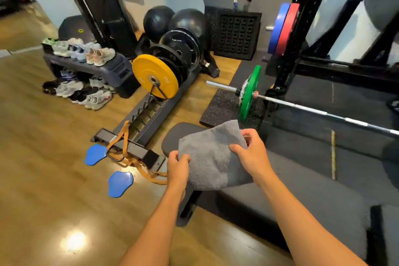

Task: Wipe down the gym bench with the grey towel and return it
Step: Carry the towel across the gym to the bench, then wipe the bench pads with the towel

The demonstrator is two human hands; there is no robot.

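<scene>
Grey towel (212,157): one, folded or bunched, held between my two hands above the rounded end of the gym bench (172,139). I cannot tell whether its underside touches the pad.

Left hand (178,166): fingers curled round the towel's near-left edge, gripping it.

Right hand (251,153): thumb laid on top of the cloth, fingers curled at the far-right edge, pinching it.

Gym bench: dark padded top, running from under the towel back past my right forearm.

Left of the left hand, on the wooden floor (54,157): two blue sliding discs (95,154), an orange strap (121,144) looped over the near end of a black plate rack (149,114).

Beyond the hands: a yellow plate (155,79) upright in that rack with black plates behind it; a green plate (249,93) on a barbell (313,109) that runs off to the right above my right hand.

Far left of the hands: a low platform (103,69) with shoes on and under it.

Far back: two black balls (157,21) against the wall.
</scene>
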